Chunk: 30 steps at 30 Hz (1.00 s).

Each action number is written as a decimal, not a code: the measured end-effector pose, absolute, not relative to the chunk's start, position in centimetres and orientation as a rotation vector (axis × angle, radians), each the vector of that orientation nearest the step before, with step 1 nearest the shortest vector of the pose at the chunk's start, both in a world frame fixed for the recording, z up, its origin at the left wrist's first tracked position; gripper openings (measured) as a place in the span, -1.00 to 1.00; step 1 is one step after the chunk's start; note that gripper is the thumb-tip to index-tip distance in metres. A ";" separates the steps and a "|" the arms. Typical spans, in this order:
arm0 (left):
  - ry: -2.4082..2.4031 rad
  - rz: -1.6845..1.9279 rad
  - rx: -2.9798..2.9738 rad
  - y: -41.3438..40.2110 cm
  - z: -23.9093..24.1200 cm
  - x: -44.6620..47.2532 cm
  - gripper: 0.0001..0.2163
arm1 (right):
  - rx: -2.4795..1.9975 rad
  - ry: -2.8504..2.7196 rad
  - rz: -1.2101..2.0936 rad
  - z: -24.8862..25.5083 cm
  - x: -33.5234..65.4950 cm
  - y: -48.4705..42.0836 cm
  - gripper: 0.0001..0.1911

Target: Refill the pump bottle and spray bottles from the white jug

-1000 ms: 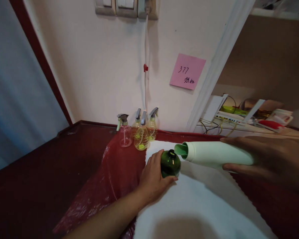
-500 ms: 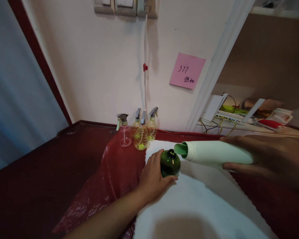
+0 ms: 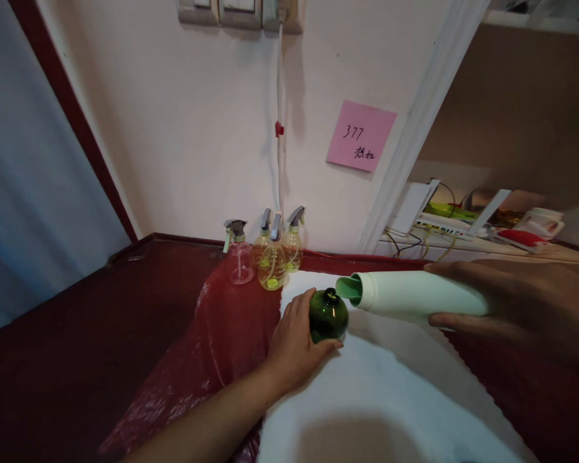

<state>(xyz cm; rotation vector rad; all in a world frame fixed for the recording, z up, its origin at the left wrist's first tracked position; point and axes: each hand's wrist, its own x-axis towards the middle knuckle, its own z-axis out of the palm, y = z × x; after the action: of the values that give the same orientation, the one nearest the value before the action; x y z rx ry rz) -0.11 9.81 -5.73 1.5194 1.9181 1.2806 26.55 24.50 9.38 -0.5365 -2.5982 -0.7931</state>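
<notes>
My left hand (image 3: 294, 347) is wrapped round the side of a round, dark green bottle (image 3: 329, 318), which has no spray head on its neck. The bottle is on a white sheet (image 3: 367, 392). From the right, my right hand (image 3: 506, 305) grips a pale green cylindrical container (image 3: 410, 294), held almost level. Its spout (image 3: 350, 289) lies right at the bottle's mouth. Whether liquid is running between them I cannot make out.
Several spray bottles stand by the wall: a clear one (image 3: 241, 263) and yellowish ones (image 3: 273, 267). Red plastic film (image 3: 222, 341) covers part of the dark table (image 3: 101, 321). A white router (image 3: 415, 202) sits on the shelf at right; a pink note (image 3: 361, 135) is on the wall.
The whole view has shifted very slightly. Both hands, the bottle and the pale green container keep the same places relative to each other.
</notes>
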 end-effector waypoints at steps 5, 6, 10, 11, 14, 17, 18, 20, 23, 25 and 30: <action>1.918 1.289 1.527 9.9 -5.9 -0.1 -0.14 | -0.552 -2.608 -0.803 9.3 26.5 24.6 -0.40; 1.919 1.290 1.527 10.0 -5.9 -0.1 -0.14 | -0.557 -2.609 -0.801 9.3 26.6 24.6 -0.39; 1.921 1.294 1.523 9.9 -6.0 -0.1 -0.14 | -0.544 -2.609 -0.789 9.3 26.7 24.6 -0.39; 1.917 1.294 1.528 9.9 -6.0 -0.1 -0.14 | -0.541 -2.610 -0.789 9.3 26.7 24.6 -0.39; 1.915 1.286 1.529 9.9 -5.9 -0.1 -0.14 | -0.541 -2.604 -0.801 9.4 26.6 24.5 -0.42; 1.917 1.280 1.520 9.9 -5.8 -0.1 -0.14 | -0.524 -2.604 -0.806 9.4 26.6 24.5 -0.42; 1.920 1.280 1.520 9.9 -5.8 -0.1 -0.14 | -0.521 -2.605 -0.803 9.4 26.6 24.5 -0.42; 1.924 1.278 1.524 9.9 -5.8 -0.2 -0.14 | -0.536 -2.612 -0.790 9.4 26.7 24.5 -0.42; 1.923 1.277 1.531 9.9 -5.9 -0.1 -0.15 | -0.551 -2.610 -0.780 9.5 26.7 24.6 -0.44; 1.921 1.283 1.534 9.9 -5.9 -0.1 -0.15 | -0.536 -2.611 -0.791 9.5 26.7 24.6 -0.43; 1.919 1.292 1.536 9.9 -5.9 -0.2 -0.16 | -0.521 -2.592 -0.812 9.5 26.6 24.5 -0.40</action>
<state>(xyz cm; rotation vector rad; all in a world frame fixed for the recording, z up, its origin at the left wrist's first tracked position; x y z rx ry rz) -0.16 9.87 -5.95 1.5357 1.9189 1.2922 26.56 24.49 9.48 -0.5213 -2.5925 -0.8124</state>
